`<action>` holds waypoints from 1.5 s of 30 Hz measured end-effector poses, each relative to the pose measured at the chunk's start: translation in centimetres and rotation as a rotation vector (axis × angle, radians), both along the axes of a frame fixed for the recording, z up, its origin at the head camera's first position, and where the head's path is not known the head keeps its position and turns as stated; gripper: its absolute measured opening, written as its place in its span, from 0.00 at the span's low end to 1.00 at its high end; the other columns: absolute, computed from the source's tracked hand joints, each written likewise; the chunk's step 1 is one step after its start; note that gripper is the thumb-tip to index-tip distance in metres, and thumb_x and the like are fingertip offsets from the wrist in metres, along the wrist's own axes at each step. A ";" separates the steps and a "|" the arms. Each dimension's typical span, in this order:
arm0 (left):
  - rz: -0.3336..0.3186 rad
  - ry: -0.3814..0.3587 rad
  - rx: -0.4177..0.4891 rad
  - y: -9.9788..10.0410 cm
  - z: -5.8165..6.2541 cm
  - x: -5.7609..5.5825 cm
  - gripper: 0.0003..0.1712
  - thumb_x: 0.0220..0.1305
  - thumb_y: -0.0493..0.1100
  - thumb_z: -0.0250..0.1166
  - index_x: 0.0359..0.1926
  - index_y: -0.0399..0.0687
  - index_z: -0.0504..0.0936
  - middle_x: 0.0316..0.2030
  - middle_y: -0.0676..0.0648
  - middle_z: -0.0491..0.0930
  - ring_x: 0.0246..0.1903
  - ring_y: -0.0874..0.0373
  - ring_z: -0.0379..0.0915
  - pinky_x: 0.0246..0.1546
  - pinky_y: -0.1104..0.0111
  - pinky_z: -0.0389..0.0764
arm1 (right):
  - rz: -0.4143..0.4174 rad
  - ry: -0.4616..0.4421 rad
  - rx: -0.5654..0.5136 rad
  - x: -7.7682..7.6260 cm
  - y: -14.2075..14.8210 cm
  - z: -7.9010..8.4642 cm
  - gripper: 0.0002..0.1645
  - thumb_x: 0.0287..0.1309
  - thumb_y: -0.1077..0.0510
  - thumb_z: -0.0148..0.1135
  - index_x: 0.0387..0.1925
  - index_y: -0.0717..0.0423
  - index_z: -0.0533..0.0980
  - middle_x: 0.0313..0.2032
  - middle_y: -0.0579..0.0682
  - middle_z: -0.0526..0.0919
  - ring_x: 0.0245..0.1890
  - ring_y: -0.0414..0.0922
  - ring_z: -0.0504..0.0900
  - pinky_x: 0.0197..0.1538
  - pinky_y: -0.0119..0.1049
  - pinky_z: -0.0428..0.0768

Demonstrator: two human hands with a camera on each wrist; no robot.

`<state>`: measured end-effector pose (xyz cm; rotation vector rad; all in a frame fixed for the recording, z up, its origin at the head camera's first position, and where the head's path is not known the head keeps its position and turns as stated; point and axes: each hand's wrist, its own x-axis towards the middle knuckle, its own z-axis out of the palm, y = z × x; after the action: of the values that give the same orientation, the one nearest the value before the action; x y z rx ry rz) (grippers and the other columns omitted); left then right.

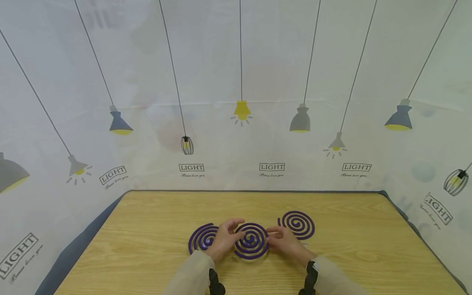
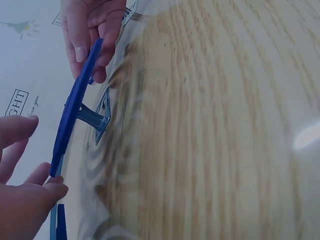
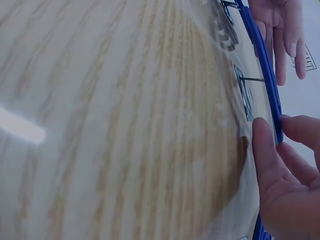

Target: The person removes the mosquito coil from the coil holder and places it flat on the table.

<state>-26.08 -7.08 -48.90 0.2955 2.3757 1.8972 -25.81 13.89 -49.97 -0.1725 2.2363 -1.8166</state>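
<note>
Hands pinching middle purple coil [image 1: 252, 241] (left [image 1: 224, 239], right [image 1: 284, 241]), stand beneath mostly hidden

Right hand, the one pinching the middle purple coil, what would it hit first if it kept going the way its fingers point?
Probably the left hand, across the middle coil from the right hand; depth is unclear.
</note>
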 end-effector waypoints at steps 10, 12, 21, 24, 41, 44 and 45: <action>0.022 -0.014 0.027 0.4 0.1 0.5 0.25 0.51 0.29 0.61 0.52 0.30 0.69 0.51 0.31 0.68 0.51 0.37 0.64 0.48 0.56 0.71 | -0.055 0.020 -0.035 0.2 0.2 0.1 0.19 0.50 0.71 0.56 0.45 0.78 0.67 0.31 0.58 0.80 0.28 0.43 0.79 0.34 0.38 0.80; 0.030 -0.018 0.033 0.7 0.0 0.4 0.25 0.50 0.28 0.61 0.52 0.29 0.69 0.50 0.31 0.69 0.49 0.38 0.66 0.46 0.59 0.73 | -0.064 0.025 -0.039 0.3 0.4 0.1 0.19 0.50 0.71 0.56 0.45 0.78 0.67 0.31 0.58 0.80 0.28 0.43 0.79 0.34 0.38 0.80; 0.077 -0.062 0.041 1.7 -0.3 0.6 0.23 0.48 0.27 0.62 0.49 0.28 0.71 0.44 0.33 0.72 0.40 0.45 0.72 0.39 0.65 0.76 | -0.125 0.044 -0.008 0.4 0.9 0.2 0.19 0.51 0.71 0.55 0.45 0.78 0.68 0.32 0.59 0.79 0.30 0.46 0.79 0.33 0.37 0.80; 0.086 -0.082 0.044 2.0 -0.4 0.7 0.23 0.48 0.27 0.62 0.48 0.28 0.71 0.43 0.36 0.73 0.37 0.50 0.73 0.37 0.67 0.76 | -0.142 0.064 0.021 0.5 0.9 0.3 0.18 0.50 0.72 0.55 0.45 0.78 0.69 0.32 0.59 0.79 0.30 0.46 0.79 0.32 0.36 0.80; 0.069 -0.092 0.118 3.5 -1.1 1.0 0.23 0.48 0.24 0.60 0.49 0.26 0.71 0.41 0.35 0.75 0.37 0.49 0.75 0.36 0.67 0.78 | -0.131 0.131 0.067 1.6 1.6 0.5 0.22 0.45 0.76 0.54 0.47 0.77 0.67 0.36 0.66 0.77 0.32 0.52 0.78 0.33 0.39 0.80; 0.074 -0.084 0.121 3.5 -1.1 1.0 0.23 0.48 0.24 0.60 0.50 0.26 0.71 0.42 0.34 0.75 0.37 0.48 0.75 0.36 0.66 0.78 | -0.141 0.146 0.097 1.3 1.4 0.5 0.22 0.47 0.73 0.57 0.47 0.75 0.68 0.38 0.66 0.77 0.35 0.53 0.78 0.35 0.37 0.79; 0.074 -0.082 0.118 3.4 -1.1 1.0 0.23 0.48 0.24 0.60 0.50 0.26 0.71 0.42 0.34 0.75 0.38 0.48 0.75 0.36 0.66 0.78 | -0.148 0.146 0.110 1.2 1.3 0.5 0.22 0.48 0.71 0.58 0.47 0.74 0.69 0.38 0.65 0.77 0.36 0.52 0.78 0.35 0.37 0.79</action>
<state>-25.09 -3.66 -50.00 0.1363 2.2579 2.0442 -24.64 15.18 -49.49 -0.1252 2.5044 -1.7991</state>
